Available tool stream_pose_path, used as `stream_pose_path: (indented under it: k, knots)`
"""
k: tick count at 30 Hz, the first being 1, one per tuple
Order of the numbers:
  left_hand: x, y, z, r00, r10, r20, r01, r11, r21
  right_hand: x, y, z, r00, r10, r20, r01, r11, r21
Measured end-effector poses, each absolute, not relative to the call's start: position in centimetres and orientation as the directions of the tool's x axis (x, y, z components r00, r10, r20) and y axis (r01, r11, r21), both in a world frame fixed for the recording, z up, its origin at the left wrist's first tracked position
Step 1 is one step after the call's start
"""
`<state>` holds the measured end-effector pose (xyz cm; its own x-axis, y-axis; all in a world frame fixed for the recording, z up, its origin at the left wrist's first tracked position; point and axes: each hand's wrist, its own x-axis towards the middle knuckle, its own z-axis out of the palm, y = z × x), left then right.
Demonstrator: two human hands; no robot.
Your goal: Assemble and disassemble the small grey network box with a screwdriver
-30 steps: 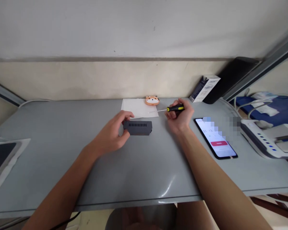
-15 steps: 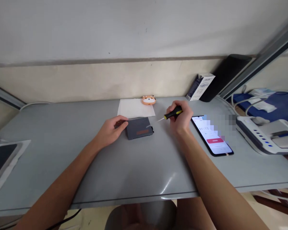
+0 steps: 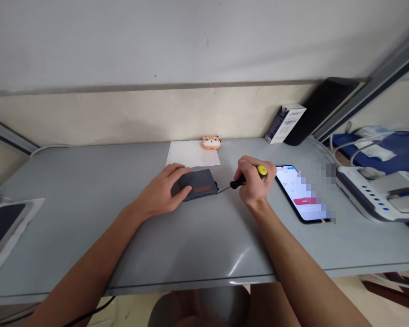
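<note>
A flat dark-grey box (image 3: 199, 179) with a reddish-brown label and a row of small holes along its front side lies on the grey desk. My left hand (image 3: 167, 190) grips its left end, fingers over the top and thumb at the near edge. In my right hand (image 3: 256, 181) is a screwdriver (image 3: 237, 182) with a black and yellow handle, fingers wrapped round it. Its shaft points left, and the tip is at the right end of the box, by a small dark protruding part. Whether the tip touches the box is too small to tell.
Behind the box lie a white paper sheet (image 3: 187, 154) and an orange animal-faced case (image 3: 211, 142). A lit phone (image 3: 301, 195) and a white power strip (image 3: 371, 195) are on the right. A carton (image 3: 284, 123) leans by a black cylinder (image 3: 322, 111). Another device (image 3: 3, 227) lies far left.
The screwdriver has swung lower, its tip moving from above the box to its right end. My left hand has slid right, further over the box.
</note>
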<state>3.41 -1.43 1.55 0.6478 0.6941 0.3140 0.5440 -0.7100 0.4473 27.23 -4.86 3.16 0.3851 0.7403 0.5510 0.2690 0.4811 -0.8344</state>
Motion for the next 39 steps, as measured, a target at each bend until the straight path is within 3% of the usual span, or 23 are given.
stream_pose_path:
  k: [5,21,24,29,39]
  knots:
    - [3.2,-1.8,1.9,0.684,0.682,0.261,0.549,-0.716,0.432,27.0,-4.9,2.8,0.422,0.730,0.538,0.231,0.487,-0.842]
    - [3.7,-1.5,0.8,0.645,0.673,0.363,0.522,-0.735,0.434,26.7,-5.4,2.4,0.390,0.705,0.592,0.279,0.523,-0.806]
    - [3.7,-1.3,0.7,0.637,0.669,0.384,0.522,-0.740,0.424,26.5,-5.7,2.5,0.341,0.669,0.661,0.372,0.550,-0.748]
    - [3.8,-1.3,0.6,0.623,0.670,0.404,0.526,-0.741,0.417,26.2,-6.2,2.7,0.148,0.549,0.822,0.493,0.680,-0.543]
    - [3.7,-1.4,0.3,0.621,0.681,0.389,0.525,-0.729,0.439,26.2,-6.3,2.6,0.164,0.525,0.835,0.499,0.686,-0.529]
